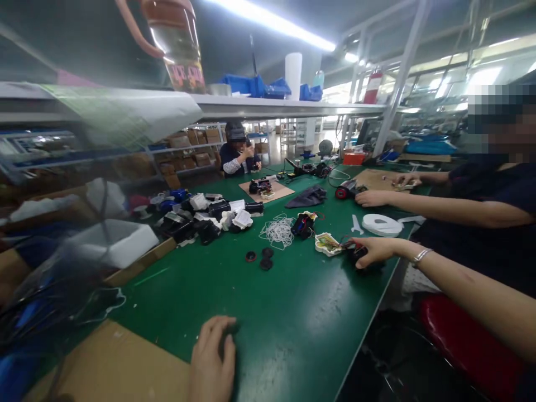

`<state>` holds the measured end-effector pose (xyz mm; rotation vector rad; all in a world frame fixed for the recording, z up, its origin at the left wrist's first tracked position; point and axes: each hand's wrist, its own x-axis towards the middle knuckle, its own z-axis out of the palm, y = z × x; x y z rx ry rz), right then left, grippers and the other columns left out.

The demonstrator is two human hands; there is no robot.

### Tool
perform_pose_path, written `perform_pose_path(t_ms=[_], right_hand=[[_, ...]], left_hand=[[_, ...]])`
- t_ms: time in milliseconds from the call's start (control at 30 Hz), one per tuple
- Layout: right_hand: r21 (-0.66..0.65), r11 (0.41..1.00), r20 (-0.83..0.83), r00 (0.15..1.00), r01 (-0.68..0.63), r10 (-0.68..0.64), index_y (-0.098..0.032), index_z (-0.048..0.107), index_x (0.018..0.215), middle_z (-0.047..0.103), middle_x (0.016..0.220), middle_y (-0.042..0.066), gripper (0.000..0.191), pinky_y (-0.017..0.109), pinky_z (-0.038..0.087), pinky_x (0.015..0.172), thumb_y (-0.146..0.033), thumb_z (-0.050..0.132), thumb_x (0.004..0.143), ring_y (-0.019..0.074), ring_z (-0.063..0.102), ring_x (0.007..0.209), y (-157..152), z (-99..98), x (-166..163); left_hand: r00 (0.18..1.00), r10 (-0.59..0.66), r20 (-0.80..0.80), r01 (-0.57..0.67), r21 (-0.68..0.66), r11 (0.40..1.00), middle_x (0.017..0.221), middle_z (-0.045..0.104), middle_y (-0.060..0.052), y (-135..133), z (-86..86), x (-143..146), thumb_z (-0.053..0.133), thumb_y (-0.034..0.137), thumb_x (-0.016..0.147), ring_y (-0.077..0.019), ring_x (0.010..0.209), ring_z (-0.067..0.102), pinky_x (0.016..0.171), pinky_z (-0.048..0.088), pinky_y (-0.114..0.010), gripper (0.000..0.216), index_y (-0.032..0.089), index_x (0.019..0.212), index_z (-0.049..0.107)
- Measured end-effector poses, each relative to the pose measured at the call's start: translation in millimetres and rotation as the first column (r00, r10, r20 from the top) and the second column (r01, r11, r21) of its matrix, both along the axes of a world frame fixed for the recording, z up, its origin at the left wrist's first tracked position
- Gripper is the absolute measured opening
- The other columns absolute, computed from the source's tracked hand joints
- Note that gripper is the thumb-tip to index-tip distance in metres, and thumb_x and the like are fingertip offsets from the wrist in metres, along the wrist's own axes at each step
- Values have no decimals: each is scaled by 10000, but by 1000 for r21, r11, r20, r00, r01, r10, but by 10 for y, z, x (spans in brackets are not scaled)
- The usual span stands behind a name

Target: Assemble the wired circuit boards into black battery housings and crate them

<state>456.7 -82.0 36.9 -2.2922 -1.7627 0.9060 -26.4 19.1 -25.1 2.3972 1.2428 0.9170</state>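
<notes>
My left hand (213, 357) rests at the near edge of the green table, beside a brown cardboard sheet (113, 365). Its fingers are loosely bent, the thumb stands apart, and nothing shows in it. Reaching out to the right, my right hand (374, 251), with a bracelet at the wrist, is closed over a dark device part with wires (355, 254); the fingers hide much of it. Touching or just left of that part lies a cream-white open shell with a circuit board (328, 244). Farther left is a black wired assembly (304, 225).
White cord (278, 230) lies tangled mid-table, near black round caps (266, 258). A heap of black and white housings (209, 215) is at the left. A white tape roll (382, 224) and a wrench (357, 224) lie near a co-worker's hand (372, 197). Overhead runs a shelf (259, 106).
</notes>
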Motion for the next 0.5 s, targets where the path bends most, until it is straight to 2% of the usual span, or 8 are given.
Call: perform_pose_path(t_ms=[100, 200, 267, 333, 400, 500], right_hand=[[2, 999, -38, 998, -41, 41, -142, 440, 1349, 570, 1245, 149, 919, 386, 444, 928, -606, 690, 597, 321, 565, 1083, -73, 38, -499], [136, 980, -65, 985, -149, 159, -154, 540, 1243, 609, 1158, 134, 804, 403, 457, 898, -596, 704, 592, 303, 583, 1013, -91, 12, -1196], [250, 949, -26, 979, -191, 204, -161, 570, 1199, 622, 1096, 130, 779, 419, 454, 889, -617, 703, 581, 303, 574, 996, -83, -19, -1676], [337, 916, 6, 973, -218, 229, -132, 584, 1169, 597, 1131, 157, 782, 428, 439, 905, -633, 700, 581, 314, 550, 1030, -68, -12, -2076], [393, 881, -33, 953, -266, 302, -129, 606, 1124, 598, 1134, 151, 699, 388, 448, 886, -610, 690, 624, 288, 560, 1021, -44, 58, -2326], [376, 858, -87, 908, -350, 409, -186, 674, 978, 680, 927, 68, 492, 300, 472, 731, -604, 613, 726, 215, 625, 825, 62, 244, -2384]], left_hand=[[1000, -4, 17, 5, -52, 999, 1049, 558, -84, -104, 142, 51, 406, 265, 844, -232, 989, 564, 867, 473, -426, 247, 202, 977, 604], [1000, -21, 11, 21, -82, 996, 1058, 542, -79, -173, 226, 85, 401, 217, 848, -223, 992, 556, 877, 461, -425, 233, 199, 989, 586], [1000, -28, 15, 29, -78, 997, 1061, 539, -78, -197, 251, 92, 406, 200, 846, -221, 987, 560, 876, 462, -425, 227, 198, 989, 582], [999, -32, 28, 33, -67, 997, 1058, 543, -79, -213, 266, 93, 412, 190, 842, -219, 978, 567, 876, 464, -419, 223, 194, 984, 585], [999, -27, 46, 29, -59, 998, 1055, 551, -78, -223, 277, 95, 418, 183, 837, -215, 969, 573, 874, 468, -406, 225, 191, 983, 589], [998, -6, 66, 10, -58, 998, 1047, 565, -71, -231, 290, 105, 427, 177, 828, -211, 957, 582, 863, 475, -388, 230, 194, 982, 597]])
